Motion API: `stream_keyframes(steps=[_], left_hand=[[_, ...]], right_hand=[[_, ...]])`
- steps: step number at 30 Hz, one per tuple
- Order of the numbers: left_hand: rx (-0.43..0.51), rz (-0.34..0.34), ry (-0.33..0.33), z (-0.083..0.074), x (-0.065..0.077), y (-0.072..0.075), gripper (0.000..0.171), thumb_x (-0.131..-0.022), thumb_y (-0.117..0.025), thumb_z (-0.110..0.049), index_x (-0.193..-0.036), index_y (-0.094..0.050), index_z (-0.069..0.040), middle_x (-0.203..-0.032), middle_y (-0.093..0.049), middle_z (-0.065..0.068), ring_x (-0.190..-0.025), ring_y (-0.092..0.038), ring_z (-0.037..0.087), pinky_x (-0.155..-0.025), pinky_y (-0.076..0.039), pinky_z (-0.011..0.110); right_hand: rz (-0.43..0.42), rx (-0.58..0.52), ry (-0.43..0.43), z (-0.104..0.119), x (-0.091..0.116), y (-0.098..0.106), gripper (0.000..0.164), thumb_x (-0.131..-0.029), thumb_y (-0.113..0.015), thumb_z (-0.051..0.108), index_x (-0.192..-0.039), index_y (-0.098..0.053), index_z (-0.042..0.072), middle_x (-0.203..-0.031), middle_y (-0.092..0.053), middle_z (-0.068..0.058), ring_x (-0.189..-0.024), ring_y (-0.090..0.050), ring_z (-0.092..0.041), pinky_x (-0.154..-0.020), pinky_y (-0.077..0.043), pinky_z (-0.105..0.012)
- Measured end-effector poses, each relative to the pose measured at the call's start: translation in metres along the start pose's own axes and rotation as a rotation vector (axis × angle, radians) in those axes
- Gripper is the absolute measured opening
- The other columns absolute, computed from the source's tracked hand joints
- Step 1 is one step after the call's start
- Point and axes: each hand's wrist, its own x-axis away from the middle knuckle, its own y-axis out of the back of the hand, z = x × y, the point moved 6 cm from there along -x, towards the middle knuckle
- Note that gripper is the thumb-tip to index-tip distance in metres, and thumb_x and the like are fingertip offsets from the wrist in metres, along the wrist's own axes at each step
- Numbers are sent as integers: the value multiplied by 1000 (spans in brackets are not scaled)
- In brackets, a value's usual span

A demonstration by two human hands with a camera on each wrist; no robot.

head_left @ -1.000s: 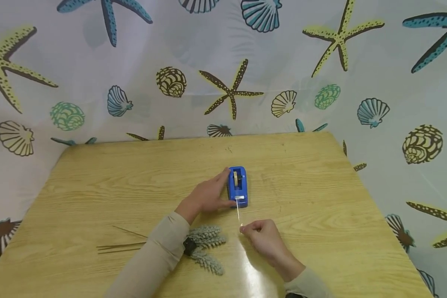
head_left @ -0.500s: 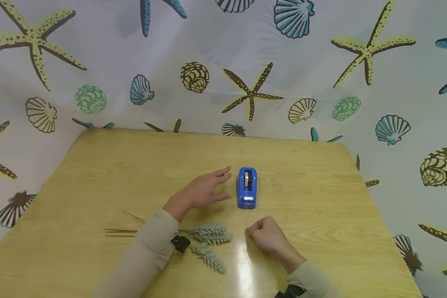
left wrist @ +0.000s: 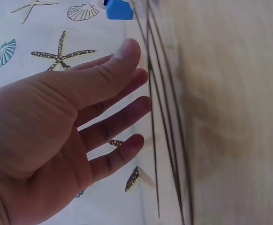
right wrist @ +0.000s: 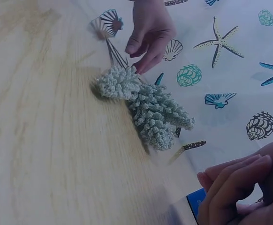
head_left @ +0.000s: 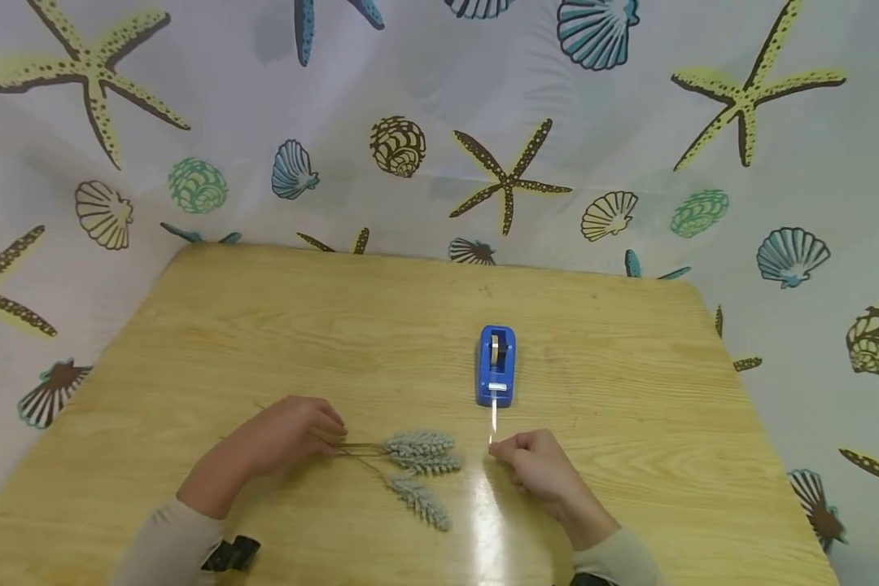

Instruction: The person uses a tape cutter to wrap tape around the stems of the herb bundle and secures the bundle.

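Observation:
My left hand reaches over the thin brown stems of several artificial flower sprigs with knobbly grey-green heads. In the left wrist view its fingers are loosely bent, with the fingertips right beside the stems and not closed round them. My right hand pinches the end of a shiny strip of clear tape between thumb and forefinger. That strip runs taut from the front of a blue tape dispenser. From the right wrist, the flower heads lie between both hands.
The sprigs and dispenser are on a wood-grain table. A white cloth printed with starfish and shells hangs behind it and down its sides. Black straps with small devices are on the wrists.
My left hand has let go of the tape dispenser and moved left and toward me, over the stems. The right hand stays in place, still pinching. The head view has turned slightly left.

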Motion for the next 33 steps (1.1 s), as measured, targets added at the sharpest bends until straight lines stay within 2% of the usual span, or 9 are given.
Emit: stream_keyframes(steps=[3,7,10,14,18,21,25,30,33], left_hand=[[-57,-30,16,6,8,-2,22,-84,-78,-16,-105,-78,-15,-107,-71,-1,-98,-68,22,-83,-57,41],[-160,-101,43,9,12,-1,18,-81,-81,-20,-99,-80,-20,-102,-70,-5,-92,-68,19,-79,-57,40],[-176,-132,51,10,12,-2,13,-80,-82,-20,-93,-80,-22,-95,-69,-9,-85,-67,14,-74,-56,35],[-175,-160,15,12,10,-5,9,-79,-82,-18,-86,-81,-23,-86,-67,-13,-75,-64,5,-66,-53,26],[-247,-183,-31,11,10,-11,7,-81,-81,-22,-87,-81,-24,-82,-67,-15,-70,-61,0,-62,-50,26],[-315,-209,-39,9,13,-13,7,-81,-81,-25,-89,-81,-25,-83,-66,-16,-72,-61,2,-64,-48,31],[-350,-252,-48,6,16,-15,7,-82,-81,-21,-87,-80,-25,-83,-67,-15,-76,-63,7,-69,-50,36],[-385,-276,-57,3,17,-18,7,-84,-79,-20,-84,-75,-25,-83,-66,-14,-78,-64,7,-74,-50,38],[-368,-298,-56,0,17,-21,8,-86,-78,-18,-86,-71,-23,-85,-63,-13,-79,-64,8,-77,-52,39]], right_hand=[[-2,-16,0,2,3,4,27,-96,-64,16,-101,-68,-11,-62,-46,5,-49,-37,-5,-47,-35,-18],[-1,-43,-7,3,6,8,28,-95,-64,16,-101,-68,-11,-61,-44,6,-50,-35,-6,-45,-32,-17],[8,-57,-15,2,4,10,28,-95,-64,17,-101,-68,-10,-58,-41,7,-50,-34,-6,-45,-30,-18],[13,-81,-19,1,3,11,29,-95,-65,18,-102,-68,-11,-58,-39,7,-50,-33,-6,-46,-30,-18],[18,-98,-23,1,3,13,29,-95,-66,18,-101,-67,-10,-58,-37,7,-50,-31,-6,-45,-28,-18],[28,-108,-24,1,2,12,28,-95,-66,18,-98,-67,-10,-57,-36,7,-49,-29,-7,-45,-26,-18],[38,-120,-17,1,1,11,27,-95,-66,18,-96,-66,-9,-57,-35,7,-49,-28,-6,-44,-25,-18],[47,-142,-19,1,1,12,25,-95,-65,17,-94,-66,-8,-58,-35,8,-49,-27,-6,-45,-25,-18],[61,-156,-22,3,2,13,25,-95,-65,17,-95,-66,-8,-58,-34,8,-49,-27,-6,-46,-25,-17]])
